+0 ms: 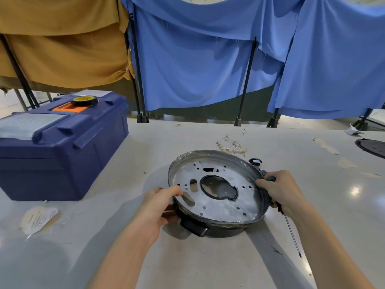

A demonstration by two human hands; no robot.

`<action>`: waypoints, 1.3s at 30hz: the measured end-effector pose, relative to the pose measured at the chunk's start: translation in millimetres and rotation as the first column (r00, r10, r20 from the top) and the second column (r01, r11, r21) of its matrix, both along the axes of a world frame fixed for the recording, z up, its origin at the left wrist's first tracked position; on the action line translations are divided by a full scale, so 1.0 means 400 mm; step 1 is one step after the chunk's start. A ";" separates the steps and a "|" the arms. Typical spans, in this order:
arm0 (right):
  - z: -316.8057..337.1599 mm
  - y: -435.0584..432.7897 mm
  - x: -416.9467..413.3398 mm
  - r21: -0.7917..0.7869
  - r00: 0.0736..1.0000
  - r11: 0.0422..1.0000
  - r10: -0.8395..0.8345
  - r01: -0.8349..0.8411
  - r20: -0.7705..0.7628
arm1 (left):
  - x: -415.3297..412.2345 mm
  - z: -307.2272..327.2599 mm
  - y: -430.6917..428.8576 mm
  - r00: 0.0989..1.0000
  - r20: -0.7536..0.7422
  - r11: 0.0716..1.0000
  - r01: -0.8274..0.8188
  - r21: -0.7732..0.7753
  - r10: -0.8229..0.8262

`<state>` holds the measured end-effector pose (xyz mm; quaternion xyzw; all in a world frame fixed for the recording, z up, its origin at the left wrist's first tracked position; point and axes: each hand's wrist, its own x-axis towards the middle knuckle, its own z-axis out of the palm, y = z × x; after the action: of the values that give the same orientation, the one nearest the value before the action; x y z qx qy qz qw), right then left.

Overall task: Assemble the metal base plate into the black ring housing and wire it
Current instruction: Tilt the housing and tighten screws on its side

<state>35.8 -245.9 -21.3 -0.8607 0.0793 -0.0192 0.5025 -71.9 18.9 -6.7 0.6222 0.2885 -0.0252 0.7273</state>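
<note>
Work surface: a pale, glossy table (208, 257) is seen, with scuffs and tape remnants noted on its right side. Light is reflected as a bright patch (356, 190) near the right edge. Behind the table, blue cloth (198, 59) is draped over black upright poles (247, 80). Ochre cloth (62, 49) is hung to the left. A dark green sheet (218, 108) is visible beneath the blue. A dark blue toolbox (62, 159) is set on the table's left, with a tape roll (84, 100) resting on its lid.

Pale worktop (208, 257); blue toolbox (62, 159) at left; round paper label (38, 219) near it; wire bundle (231, 146) at centre rear; black disc (373, 148) at right edge.
</note>
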 end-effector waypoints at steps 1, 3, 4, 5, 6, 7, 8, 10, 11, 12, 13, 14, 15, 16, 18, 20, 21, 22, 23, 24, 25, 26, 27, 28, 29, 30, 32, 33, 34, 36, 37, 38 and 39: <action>0.000 0.001 0.001 0.000 1.000 1.000 -0.002 0.002 0.002 | 0.002 -0.002 0.000 1.000 -0.006 1.000 -0.005 0.000 0.005; 0.000 0.005 0.002 0.004 1.000 1.000 -0.002 0.002 0.004 | 0.004 -0.008 -0.001 1.000 -0.016 1.000 -0.006 0.012 0.007; 0.000 0.006 0.003 0.010 1.000 1.000 0.000 0.000 0.003 | 0.004 -0.010 -0.001 1.000 -0.021 1.000 -0.012 0.011 0.012; -0.001 0.007 0.004 0.016 1.000 1.000 0.002 -0.002 0.001 | 0.005 -0.011 -0.001 1.000 -0.020 1.000 -0.021 0.008 0.021; -0.001 0.007 0.006 0.021 1.000 1.000 0.002 -0.002 0.001 | 0.006 -0.012 -0.002 0.999 -0.018 0.999 -0.032 0.008 0.032; -0.001 0.005 0.006 0.026 1.000 1.000 0.000 0.000 0.003 | 0.005 -0.011 -0.004 0.999 -0.011 0.999 -0.044 0.010 0.044; -0.002 0.004 0.006 0.031 1.000 1.000 -0.003 0.003 0.004 | 0.004 -0.007 -0.006 0.998 -0.003 0.998 -0.057 0.013 0.057; -0.007 0.003 0.003 0.054 1.000 0.999 -0.010 0.010 0.005 | 0.003 -0.001 -0.010 0.995 0.027 0.995 -0.096 0.013 0.096; -0.010 0.003 0.001 0.071 1.000 0.997 -0.013 0.012 0.006 | 0.002 0.006 -0.014 0.992 0.046 0.993 -0.119 0.010 0.119; -0.012 0.004 -0.002 0.093 1.000 0.996 -0.014 0.014 0.006 | 0.003 0.010 -0.014 0.988 0.070 0.990 -0.140 0.010 0.139; -0.014 0.006 -0.005 0.123 1.000 0.992 -0.013 0.013 0.005 | 0.004 0.018 -0.015 0.983 0.097 0.987 -0.160 0.007 0.159; -0.013 0.008 -0.007 0.167 1.000 0.986 -0.007 0.006 0.004 | 0.008 0.024 -0.016 0.975 0.130 0.983 -0.181 0.002 0.180; -0.012 0.011 -0.009 0.222 1.000 0.975 0.004 -0.004 0.002 | 0.010 0.035 -0.018 0.967 0.165 0.980 -0.197 0.003 0.194; -0.009 0.015 -0.012 0.278 1.000 0.960 0.019 -0.018 0.000 | 0.013 0.043 -0.018 0.957 0.207 0.978 -0.209 0.012 0.202; -0.001 0.020 -0.015 0.370 0.999 0.928 0.046 -0.041 -0.006 | 0.021 0.060 -0.017 0.934 0.291 0.972 -0.230 0.049 0.206; 0.007 0.026 -0.018 0.437 0.998 0.898 0.061 -0.046 -0.019 | 0.031 0.073 -0.018 0.906 0.376 0.964 -0.246 0.100 0.192; 0.009 0.029 -0.021 0.464 0.997 0.885 0.067 -0.047 -0.028 | 0.037 0.080 -0.019 0.889 0.417 0.952 -0.271 0.144 0.190; 0.011 0.033 -0.025 0.486 0.997 0.873 0.073 -0.047 -0.035 | 0.042 0.085 -0.020 0.871 0.455 0.927 -0.310 0.213 0.187; 0.011 0.036 -0.028 0.503 0.996 0.863 0.080 -0.048 -0.041 | 0.047 0.092 -0.024 0.856 0.487 0.890 -0.348 0.295 0.173; 0.010 0.038 -0.032 0.516 0.995 0.855 0.084 -0.047 -0.048 | 0.049 0.099 -0.028 0.843 0.519 0.849 -0.375 0.372 0.145; 0.009 0.040 -0.035 0.523 0.995 0.851 0.087 -0.044 -0.058 | 0.049 0.109 -0.034 0.830 0.547 0.814 -0.388 0.432 0.106; 0.007 0.042 -0.039 0.528 0.994 0.848 0.089 -0.039 -0.070 | 0.048 0.118 -0.039 0.819 0.570 0.785 -0.394 0.479 0.064; 0.006 0.044 -0.041 0.530 0.992 0.847 0.095 -0.037 -0.083 | 0.046 0.126 -0.044 0.813 0.581 0.757 -0.396 0.520 0.026; 0.005 0.046 -0.044 0.531 0.990 0.847 0.105 -0.038 -0.096 | 0.045 0.132 -0.050 0.811 0.585 0.730 -0.396 0.557 -0.007; 0.005 0.048 -0.047 0.533 0.987 0.845 0.115 -0.040 -0.109 | 0.045 0.140 -0.056 0.812 0.583 0.700 -0.400 0.592 -0.029; 0.004 0.050 -0.049 0.535 0.985 0.844 0.127 -0.044 -0.120 | 0.046 0.147 -0.062 0.812 0.583 0.672 -0.413 0.615 -0.033; 0.008 0.054 -0.054 0.551 0.977 0.832 0.162 -0.060 -0.138 | 0.047 0.167 -0.073 0.798 0.602 0.634 -0.457 0.625 -0.018; 0.011 0.056 -0.056 0.568 0.972 0.820 0.189 -0.077 -0.141 | 0.047 0.179 -0.077 0.781 0.625 0.625 -0.482 0.614 -0.013; 0.013 0.057 -0.057 0.585 0.966 0.806 0.215 -0.094 -0.141 | 0.046 0.189 -0.080 0.755 0.656 0.622 -0.509 0.595 -0.010; 0.018 0.057 -0.054 0.592 0.967 0.801 0.213 -0.090 -0.142 | 0.046 0.202 -0.076 0.688 0.725 0.599 -0.576 0.556 -0.012; 0.019 0.056 -0.050 0.585 0.972 0.808 0.186 -0.068 -0.145 | 0.045 0.205 -0.070 0.659 0.752 0.559 -0.614 0.557 -0.025; 0.019 0.055 -0.047 0.579 0.975 0.814 0.162 -0.046 -0.151 | 0.043 0.205 -0.063 0.640 0.767 0.502 -0.647 0.574 -0.051; 0.019 0.055 -0.045 0.577 0.975 0.816 0.153 -0.034 -0.159 | 0.041 0.201 -0.056 0.629 0.772 0.444 -0.670 0.595 -0.086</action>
<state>17.8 -223.9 -13.9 -0.6713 0.0882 0.1158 0.7268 -55.6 -3.4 73.6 0.7823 0.0708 0.5023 0.3614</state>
